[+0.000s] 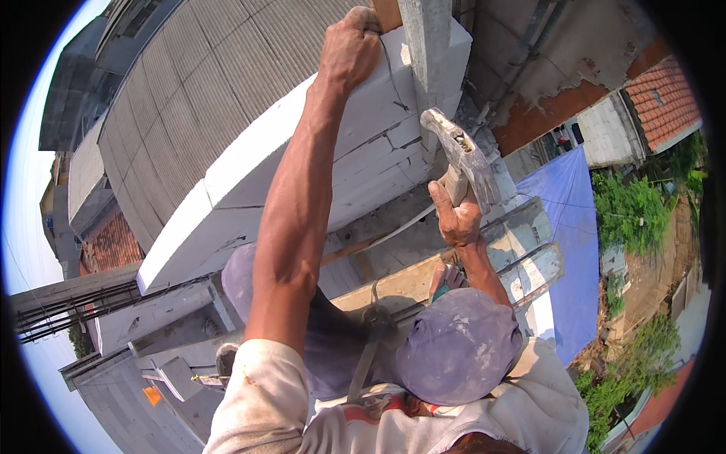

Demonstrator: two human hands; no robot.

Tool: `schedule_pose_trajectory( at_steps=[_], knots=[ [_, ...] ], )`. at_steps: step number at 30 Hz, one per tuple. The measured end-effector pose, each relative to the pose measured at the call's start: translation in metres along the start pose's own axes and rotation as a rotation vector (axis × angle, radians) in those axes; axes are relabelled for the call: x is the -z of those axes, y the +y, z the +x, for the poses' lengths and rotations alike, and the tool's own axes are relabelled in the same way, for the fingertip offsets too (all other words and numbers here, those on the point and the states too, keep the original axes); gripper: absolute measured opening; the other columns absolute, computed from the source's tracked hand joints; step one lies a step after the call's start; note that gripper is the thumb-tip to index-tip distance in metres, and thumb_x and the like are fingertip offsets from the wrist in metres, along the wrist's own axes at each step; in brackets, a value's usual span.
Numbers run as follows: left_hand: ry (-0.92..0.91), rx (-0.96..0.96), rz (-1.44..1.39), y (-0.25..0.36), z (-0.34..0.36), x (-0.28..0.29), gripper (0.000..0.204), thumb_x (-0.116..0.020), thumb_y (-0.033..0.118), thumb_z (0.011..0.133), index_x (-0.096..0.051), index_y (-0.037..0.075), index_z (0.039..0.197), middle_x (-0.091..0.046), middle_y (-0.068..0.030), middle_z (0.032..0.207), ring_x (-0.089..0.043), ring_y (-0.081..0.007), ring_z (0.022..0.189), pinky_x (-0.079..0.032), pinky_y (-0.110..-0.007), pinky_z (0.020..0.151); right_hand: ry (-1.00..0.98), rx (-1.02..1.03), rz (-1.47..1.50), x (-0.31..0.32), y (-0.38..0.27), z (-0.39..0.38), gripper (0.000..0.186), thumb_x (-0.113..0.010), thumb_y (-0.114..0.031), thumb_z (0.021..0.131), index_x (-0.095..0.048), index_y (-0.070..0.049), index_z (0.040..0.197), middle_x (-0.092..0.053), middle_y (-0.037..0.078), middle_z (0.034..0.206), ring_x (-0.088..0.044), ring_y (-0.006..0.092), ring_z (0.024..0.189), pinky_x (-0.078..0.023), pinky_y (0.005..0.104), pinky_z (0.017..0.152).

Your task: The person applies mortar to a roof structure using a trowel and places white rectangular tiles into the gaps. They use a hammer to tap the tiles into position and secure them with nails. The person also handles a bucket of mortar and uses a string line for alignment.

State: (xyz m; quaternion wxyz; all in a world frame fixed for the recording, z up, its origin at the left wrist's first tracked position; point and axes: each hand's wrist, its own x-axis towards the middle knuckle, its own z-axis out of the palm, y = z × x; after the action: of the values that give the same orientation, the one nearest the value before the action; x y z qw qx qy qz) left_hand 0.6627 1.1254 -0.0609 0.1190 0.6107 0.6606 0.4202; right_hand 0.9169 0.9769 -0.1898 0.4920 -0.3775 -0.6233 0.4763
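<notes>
My left arm reaches to the top of the view, over a white block wall (249, 181). My left hand (352, 49) is closed at the edge of a reddish-brown wooden board (387, 13), its fingertips partly hidden. That board sits beside a grey, upright timber post (427, 57). A thin dark wire (395, 83) hangs below the hand, against the blocks. My right hand (459, 219) grips the handle of a worn, grey-splashed claw hammer (467, 155). Its metal head is raised near the post, apart from it.
Below are my bent knee (459, 344) and a foot (446, 278) by cement-stained planks (522, 276). A corrugated roof (189, 91) lies beyond the wall at left. On the right hang a blue tarp (563, 227) and, far below, ground with bushes (631, 212). Steel rebar (68, 306) sticks out left.
</notes>
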Motion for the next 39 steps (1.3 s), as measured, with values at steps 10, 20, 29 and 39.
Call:
schedule_pose_trajectory(
  at_steps=[10, 20, 29, 39],
  knots=[
    [-0.009, 0.004, 0.032, 0.007, -0.001, 0.002, 0.042, -0.046, 0.001, 0.085, -0.073, 0.000, 0.117, -0.076, -0.0177, 0.115, -0.072, -0.0287, 0.111, -0.053, -0.038, 0.104, -0.024, 0.125, -0.218, 0.007, 0.002, 0.010, 0.021, -0.074, -0.016, 0.096, -0.067, 0.002, 0.103, -0.073, 0.014, 0.087, -0.068, 0.0259, 0.070, -0.053, 0.0403, 0.065],
    [0.000, 0.028, 0.049, 0.008, -0.003, 0.004, 0.042, -0.046, 0.003, 0.085, -0.073, 0.000, 0.117, -0.076, -0.0188, 0.115, -0.072, -0.0298, 0.111, -0.053, -0.040, 0.104, -0.037, 0.062, -0.197, 0.005, -0.009, 0.014, 0.023, -0.076, -0.017, 0.095, -0.071, 0.000, 0.110, -0.072, 0.015, 0.087, -0.069, 0.0264, 0.073, -0.053, 0.0378, 0.067],
    [0.033, 0.019, 0.070, -0.007, -0.004, -0.001, 0.042, -0.045, 0.002, 0.087, -0.072, -0.001, 0.119, -0.076, -0.0187, 0.115, -0.072, -0.0313, 0.111, -0.054, -0.040, 0.103, -0.107, 0.019, -0.239, 0.005, -0.002, 0.029, 0.027, -0.074, -0.018, 0.095, -0.068, 0.005, 0.108, -0.070, 0.017, 0.081, -0.069, 0.0329, 0.072, -0.054, 0.0415, 0.065],
    [-0.002, 0.035, 0.065, 0.003, -0.004, 0.005, 0.045, -0.053, 0.014, 0.089, -0.060, 0.004, 0.132, -0.065, -0.0195, 0.130, -0.062, -0.0353, 0.122, -0.048, -0.042, 0.109, -0.140, 0.169, -0.347, 0.010, 0.014, 0.034, 0.030, -0.076, -0.009, 0.091, -0.068, 0.004, 0.118, -0.074, 0.014, 0.094, -0.073, 0.0302, 0.083, -0.058, 0.0369, 0.072]
  ],
)
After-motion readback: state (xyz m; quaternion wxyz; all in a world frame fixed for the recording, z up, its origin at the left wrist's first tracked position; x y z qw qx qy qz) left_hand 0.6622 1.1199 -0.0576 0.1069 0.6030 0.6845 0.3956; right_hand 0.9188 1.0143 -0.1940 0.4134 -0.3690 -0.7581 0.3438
